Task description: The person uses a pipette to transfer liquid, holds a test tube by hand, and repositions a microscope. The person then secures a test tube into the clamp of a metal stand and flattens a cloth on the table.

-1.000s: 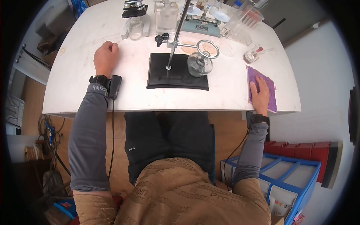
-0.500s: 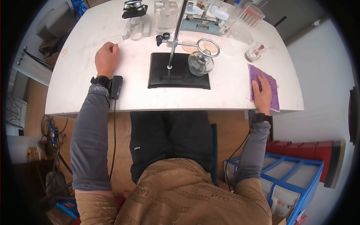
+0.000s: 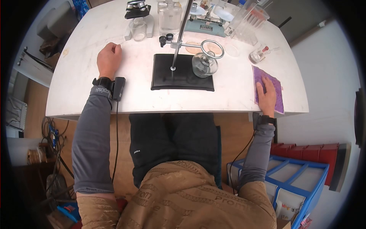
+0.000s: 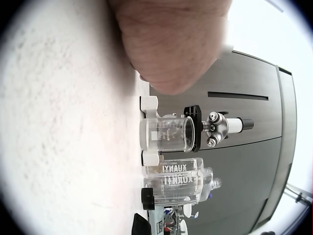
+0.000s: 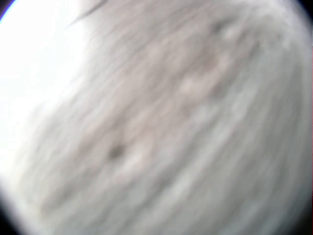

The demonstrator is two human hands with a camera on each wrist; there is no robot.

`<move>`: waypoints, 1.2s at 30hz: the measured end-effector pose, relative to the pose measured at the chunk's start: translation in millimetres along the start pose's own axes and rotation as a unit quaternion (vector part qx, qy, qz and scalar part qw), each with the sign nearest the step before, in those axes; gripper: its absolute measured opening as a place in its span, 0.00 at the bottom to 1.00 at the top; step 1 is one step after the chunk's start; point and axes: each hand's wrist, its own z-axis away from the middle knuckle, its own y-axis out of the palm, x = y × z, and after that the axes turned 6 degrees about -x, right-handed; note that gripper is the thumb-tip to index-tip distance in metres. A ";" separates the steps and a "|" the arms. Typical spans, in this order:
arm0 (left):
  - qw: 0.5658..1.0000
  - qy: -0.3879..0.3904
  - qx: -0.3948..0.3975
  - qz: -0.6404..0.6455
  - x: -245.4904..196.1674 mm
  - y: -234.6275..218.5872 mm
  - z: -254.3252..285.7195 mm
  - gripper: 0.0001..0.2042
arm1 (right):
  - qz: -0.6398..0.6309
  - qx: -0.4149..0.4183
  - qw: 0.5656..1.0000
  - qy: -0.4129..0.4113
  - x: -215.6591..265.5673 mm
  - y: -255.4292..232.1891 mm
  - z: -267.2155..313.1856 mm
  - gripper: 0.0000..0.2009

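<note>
My left hand (image 3: 108,60) rests on the white table at the left, its fingers curled in and nothing seen in its grasp; in the left wrist view the heel of the hand (image 4: 171,44) fills the top. At the right, my right hand (image 3: 267,95) lies flat on a purple cloth (image 3: 279,100), fingers extended. Blurred skin is all that the right wrist view shows of it. Between the hands is a stand with a black base (image 3: 164,78), a metal rod and a ring (image 3: 222,53). A round glass vessel (image 3: 204,68) sits on the base below the ring.
Behind the stand are a beaker (image 3: 138,32), a microscope (image 3: 136,11), a large clear bottle (image 3: 169,21) and a balance (image 3: 206,28). A clear rack (image 3: 248,23) and a small glass burner-like vessel (image 3: 256,57) are at the back right. The table's front edge (image 3: 183,112) is close.
The head view has shifted slightly, so the table sits a little farther right in it. Both hands keep their places on the table and the cloth.
</note>
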 end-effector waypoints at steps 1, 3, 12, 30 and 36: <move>1.000 -0.002 -0.005 0.004 0.7 0.3 0.1 0.13 | -0.001 -0.001 1.000 -0.001 0.4 -0.2 -0.7 0.25; 1.000 -0.002 -0.003 0.006 1.7 0.5 -0.4 0.14 | -0.006 0.000 1.000 0.001 1.2 -0.4 -0.5 0.25; 1.000 -0.002 0.002 0.010 0.5 0.5 -0.2 0.14 | 0.015 0.015 1.000 0.008 2.3 -2.5 -0.8 0.24; 1.000 0.000 -0.001 0.009 0.1 0.0 0.6 0.14 | 0.007 0.001 1.000 0.001 -0.7 0.5 0.1 0.25; 1.000 -0.005 0.007 0.009 0.7 -1.3 -0.6 0.14 | 0.002 0.002 1.000 0.000 1.8 -0.9 -0.1 0.25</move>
